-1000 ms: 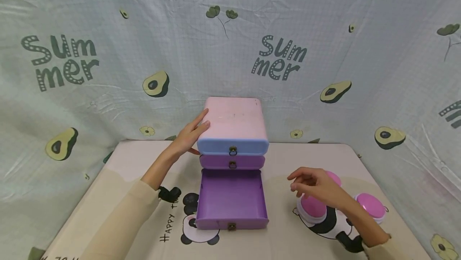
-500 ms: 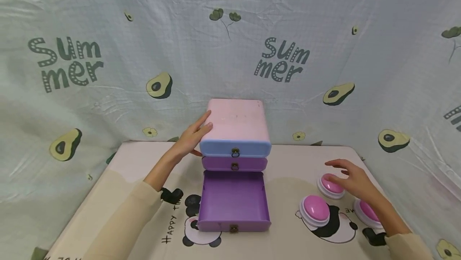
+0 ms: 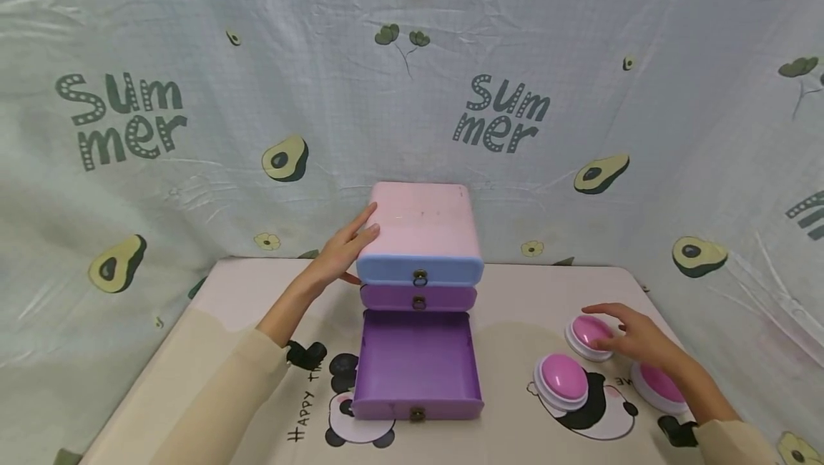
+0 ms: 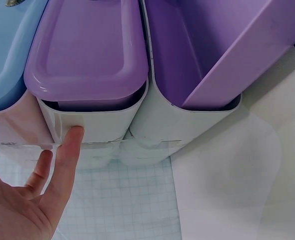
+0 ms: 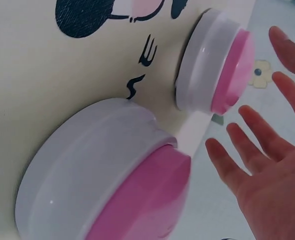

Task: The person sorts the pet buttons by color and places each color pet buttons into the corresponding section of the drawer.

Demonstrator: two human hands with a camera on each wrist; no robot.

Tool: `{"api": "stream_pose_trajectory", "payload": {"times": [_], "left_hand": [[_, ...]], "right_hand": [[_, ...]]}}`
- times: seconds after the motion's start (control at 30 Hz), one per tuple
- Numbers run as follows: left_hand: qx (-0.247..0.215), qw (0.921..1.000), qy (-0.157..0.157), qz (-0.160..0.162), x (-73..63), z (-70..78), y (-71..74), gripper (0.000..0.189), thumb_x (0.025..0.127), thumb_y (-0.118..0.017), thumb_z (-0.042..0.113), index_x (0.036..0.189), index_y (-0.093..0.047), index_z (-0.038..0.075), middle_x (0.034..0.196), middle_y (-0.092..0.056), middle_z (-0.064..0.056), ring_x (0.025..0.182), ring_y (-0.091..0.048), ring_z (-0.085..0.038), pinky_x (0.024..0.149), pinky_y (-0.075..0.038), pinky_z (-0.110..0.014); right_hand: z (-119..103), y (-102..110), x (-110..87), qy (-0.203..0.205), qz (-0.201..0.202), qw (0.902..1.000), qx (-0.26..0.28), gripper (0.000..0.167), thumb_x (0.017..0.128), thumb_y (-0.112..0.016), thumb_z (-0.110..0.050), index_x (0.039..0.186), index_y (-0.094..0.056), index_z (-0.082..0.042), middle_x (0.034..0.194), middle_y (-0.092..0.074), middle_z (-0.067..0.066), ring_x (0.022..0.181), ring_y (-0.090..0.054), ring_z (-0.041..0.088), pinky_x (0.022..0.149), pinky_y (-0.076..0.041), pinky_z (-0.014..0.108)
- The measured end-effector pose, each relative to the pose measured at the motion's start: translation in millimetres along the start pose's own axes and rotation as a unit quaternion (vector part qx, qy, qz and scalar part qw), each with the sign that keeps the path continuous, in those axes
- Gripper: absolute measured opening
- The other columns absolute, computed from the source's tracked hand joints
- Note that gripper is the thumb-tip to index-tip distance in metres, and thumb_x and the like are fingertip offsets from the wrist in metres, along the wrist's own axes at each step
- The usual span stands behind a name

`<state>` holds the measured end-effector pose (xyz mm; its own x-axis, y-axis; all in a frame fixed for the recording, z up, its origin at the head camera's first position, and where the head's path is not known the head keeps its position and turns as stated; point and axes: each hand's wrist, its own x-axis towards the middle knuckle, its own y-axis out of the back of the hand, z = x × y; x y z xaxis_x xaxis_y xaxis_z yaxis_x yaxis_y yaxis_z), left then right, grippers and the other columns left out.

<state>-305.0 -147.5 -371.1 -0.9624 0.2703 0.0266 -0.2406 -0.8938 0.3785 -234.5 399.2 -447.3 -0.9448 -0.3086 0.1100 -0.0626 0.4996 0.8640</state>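
A small chest of drawers [image 3: 421, 218] with a pink top stands at the back middle in the head view. Its blue top drawer [image 3: 386, 269] and purple middle drawer [image 3: 386, 297] are pushed in. The purple bottom drawer [image 3: 415, 361] is pulled far out, its inside showing. My left hand [image 3: 337, 254] rests on the chest's left edge, and one straight fingertip [image 4: 75, 134] touches its white side in the left wrist view. My right hand [image 3: 640, 340], fingers spread, hovers at the far pink-domed white push button [image 3: 590, 333] and holds nothing.
Nearer stands a second pink-domed button [image 3: 563, 381]. A third one [image 3: 656, 384] sits partly hidden under my right forearm. A panda-print mat [image 3: 508, 429] covers the table, and a printed cloth [image 3: 412, 114] hangs behind and at the sides.
My right hand has moved right from above the near button to the far one, which came into view along with the near one. My left hand has stayed on the chest; the view has shifted slightly.
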Motion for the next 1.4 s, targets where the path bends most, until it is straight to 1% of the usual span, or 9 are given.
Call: {"api": "stream_pose_trajectory", "payload": {"times": [0.07,0.3,0.47,0.57,0.8,0.9,1.07,1.13,1.4], "left_hand": [[-0.002,1.0,-0.003,-0.003,-0.1,-0.7,0.5,0.066,0.103,-0.047,0.062,0.161,-0.017,0.055,0.17,-0.025,-0.016,0.14,-0.047,-0.049,0.069,-0.065,-0.054],[-0.01,0.9999,-0.001,-0.006,-1.6,0.3,0.0,0.064,0.104,-0.047,0.059,0.16,-0.016,0.056,0.171,-0.025,-0.015,0.141,-0.047,-0.049,0.073,-0.063,-0.06],[-0.018,0.9998,0.002,-0.011,-2.9,2.5,0.4,0.064,0.105,-0.047,0.057,0.16,-0.015,0.056,0.171,-0.024,-0.016,0.141,-0.046,-0.049,0.076,-0.061,-0.065],[-0.019,0.9997,0.002,-0.011,-3.2,3.1,0.4,0.064,0.105,-0.047,0.057,0.16,-0.016,0.056,0.171,-0.023,-0.016,0.142,-0.046,-0.049,0.076,-0.061,-0.065],[-0.008,1.0,-0.001,-0.005,-1.4,-0.9,0.5,0.065,0.104,-0.047,0.06,0.161,-0.017,0.055,0.17,-0.025,-0.016,0.14,-0.047,-0.05,0.071,-0.064,-0.057],[-0.006,1.0,0.001,-0.003,-0.7,-2.3,0.3,0.066,0.103,-0.048,0.062,0.16,-0.017,0.055,0.17,-0.025,-0.015,0.141,-0.047,-0.048,0.071,-0.064,-0.055],[-0.009,0.9999,0.007,-0.001,-1.0,-2.8,0.2,0.066,0.102,-0.049,0.063,0.16,-0.017,0.056,0.17,-0.027,-0.015,0.141,-0.047,-0.047,0.071,-0.064,-0.055],[-0.006,1.0,0.005,-0.002,-0.8,-2.8,0.3,0.067,0.102,-0.048,0.063,0.16,-0.017,0.055,0.169,-0.028,-0.016,0.14,-0.048,-0.048,0.071,-0.064,-0.056],[-0.003,1.0,0.004,-0.003,-1.7,0.6,0.7,0.065,0.104,-0.047,0.06,0.16,-0.016,0.056,0.17,-0.026,-0.016,0.141,-0.047,-0.049,0.075,-0.062,-0.063]], "right_hand": [[3,-2,-0.3,0.008,-0.002,1.0,0.003,0.054,0.084,-0.085,-0.018,0.132,-0.066,-0.005,0.136,-0.062,0.026,0.127,-0.053,0.052,0.094,-0.054,0.068],[8,-3,1.1,-0.009,-0.03,0.9993,0.022,0.054,0.087,-0.082,-0.018,0.136,-0.064,-0.006,0.139,-0.061,0.025,0.126,-0.056,0.05,0.095,-0.057,0.059],[10,-4,2.3,-0.007,-0.043,0.9987,0.025,0.049,0.087,-0.081,-0.017,0.133,-0.066,-0.007,0.136,-0.063,0.025,0.123,-0.059,0.049,0.094,-0.058,0.057],[11,-4,2.7,-0.01,-0.049,0.9983,0.029,0.048,0.087,-0.082,-0.016,0.132,-0.067,-0.007,0.135,-0.063,0.026,0.123,-0.059,0.05,0.094,-0.058,0.059],[12,-4,4.5,-0.033,-0.062,0.997,0.032,0.052,0.085,-0.082,-0.017,0.133,-0.065,-0.006,0.137,-0.06,0.031,0.123,-0.057,0.057,0.095,-0.056,0.065],[12,-6,4.8,-0.043,-0.062,0.9963,0.04,0.053,0.084,-0.083,-0.017,0.133,-0.066,-0.007,0.138,-0.059,0.03,0.124,-0.057,0.057,0.097,-0.056,0.063],[13,-8,5.2,-0.037,-0.058,0.9966,0.045,0.053,0.083,-0.084,-0.016,0.133,-0.066,-0.007,0.138,-0.06,0.03,0.125,-0.057,0.055,0.098,-0.055,0.063],[13,-8,5.0,-0.034,-0.056,0.9968,0.046,0.054,0.083,-0.084,-0.016,0.133,-0.065,-0.006,0.138,-0.06,0.029,0.125,-0.057,0.055,0.098,-0.055,0.063],[13,-9,4.9,-0.032,-0.047,0.9975,0.042,0.054,0.083,-0.084,-0.016,0.133,-0.066,-0.007,0.137,-0.06,0.028,0.125,-0.058,0.053,0.097,-0.056,0.06]]}}
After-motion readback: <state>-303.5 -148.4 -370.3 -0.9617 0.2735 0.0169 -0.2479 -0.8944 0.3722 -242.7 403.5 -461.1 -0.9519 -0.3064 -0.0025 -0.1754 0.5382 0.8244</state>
